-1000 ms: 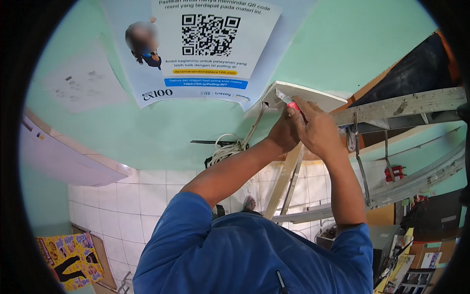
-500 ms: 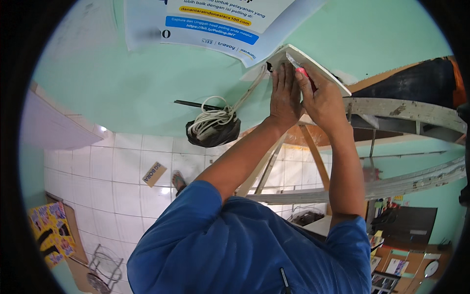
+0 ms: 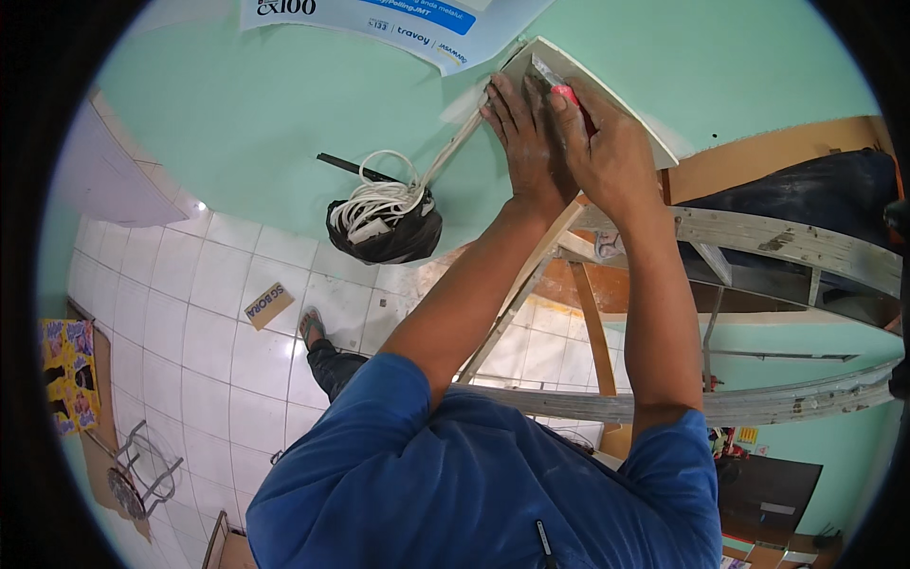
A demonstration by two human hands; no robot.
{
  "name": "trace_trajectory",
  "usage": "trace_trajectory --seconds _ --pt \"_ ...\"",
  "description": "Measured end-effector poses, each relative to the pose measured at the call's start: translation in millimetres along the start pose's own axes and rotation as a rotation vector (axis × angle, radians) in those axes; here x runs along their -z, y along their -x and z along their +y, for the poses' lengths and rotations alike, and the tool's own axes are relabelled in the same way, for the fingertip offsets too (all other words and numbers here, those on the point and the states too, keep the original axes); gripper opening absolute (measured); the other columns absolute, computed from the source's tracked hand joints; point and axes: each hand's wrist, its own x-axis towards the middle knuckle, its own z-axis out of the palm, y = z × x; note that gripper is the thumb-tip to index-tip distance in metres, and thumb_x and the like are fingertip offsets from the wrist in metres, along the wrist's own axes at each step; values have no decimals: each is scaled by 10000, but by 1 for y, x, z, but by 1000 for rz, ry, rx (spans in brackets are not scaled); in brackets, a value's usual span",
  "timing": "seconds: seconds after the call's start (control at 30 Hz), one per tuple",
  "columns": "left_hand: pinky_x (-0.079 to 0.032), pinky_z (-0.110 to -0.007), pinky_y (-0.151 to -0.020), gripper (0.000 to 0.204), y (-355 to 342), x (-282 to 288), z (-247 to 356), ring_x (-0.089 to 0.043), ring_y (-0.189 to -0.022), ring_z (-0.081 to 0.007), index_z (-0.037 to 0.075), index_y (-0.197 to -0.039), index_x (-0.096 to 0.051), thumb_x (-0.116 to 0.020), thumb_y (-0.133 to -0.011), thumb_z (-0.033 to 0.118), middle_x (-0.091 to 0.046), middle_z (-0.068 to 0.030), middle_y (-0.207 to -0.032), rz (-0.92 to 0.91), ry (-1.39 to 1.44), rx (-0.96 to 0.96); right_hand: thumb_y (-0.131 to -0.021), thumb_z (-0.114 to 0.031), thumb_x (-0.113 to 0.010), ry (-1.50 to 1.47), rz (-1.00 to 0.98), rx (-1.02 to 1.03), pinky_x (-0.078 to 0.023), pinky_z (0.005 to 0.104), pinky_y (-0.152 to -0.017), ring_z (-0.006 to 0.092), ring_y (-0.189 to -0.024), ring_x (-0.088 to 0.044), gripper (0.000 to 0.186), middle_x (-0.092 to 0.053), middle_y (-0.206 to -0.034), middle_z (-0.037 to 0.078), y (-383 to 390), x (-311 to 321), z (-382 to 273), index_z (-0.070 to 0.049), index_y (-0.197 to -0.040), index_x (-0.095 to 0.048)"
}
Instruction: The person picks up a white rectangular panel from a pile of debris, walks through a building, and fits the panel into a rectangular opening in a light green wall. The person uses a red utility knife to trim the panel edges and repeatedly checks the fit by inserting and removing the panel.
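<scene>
My left hand [image 3: 531,147] lies flat, fingers stretched, against a thin white panel [image 3: 654,140] that juts from the green wall. My right hand [image 3: 607,142] is closed around a red-handled knife [image 3: 567,95]. Its pale, smeared metal blade points up along the panel's inner face, near the top corner. The right thumb presses along the handle, and both hands are close together. White cable runs from beside the left fingertips down to a coiled cable bundle [image 3: 379,201], which rests in a black plastic bag [image 3: 408,237] against the wall.
A paint-spotted metal ladder [image 3: 749,226] stands at the right, below my forearm. Dark cloth [image 3: 787,185] lies beyond it on brown board. A poster [image 3: 408,28] hangs above. Far below are white floor tiles [image 3: 223,313], a cardboard piece [image 3: 270,305] and a sandalled foot [image 3: 311,327].
The view has shifted, so the hands and panel appear higher and slightly left. More of the leg above the sandalled foot shows. The left fingers look more spread; the knife stays in my right hand.
</scene>
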Motion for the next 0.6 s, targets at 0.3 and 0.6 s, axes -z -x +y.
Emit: trace_trajectory --seconds 0.3,0.6 --pt "-74 -633 -1201 944 -1 -4 2 -49 -1490 -542 -182 -1494 -100 -601 -925 381 -62 -431 -1550 -11 -148 9 -991 -366 -563 -3 13 35 -540 472 -772 436 -856 -680 423 -707 -910 258 -2 -2 3 -16 -1205 -665" --pt "-193 -658 -1161 809 -6 5 11 -96 -1473 -562 -165 -1470 -233 -591 -938 330 -236 -407 -1512 36 74 54 -981 -355 -584 58 -18 -38 -540 469 -746 442 -821 -675 394 -698 -874 263 -3 3 -11 -22 -1167 -684"
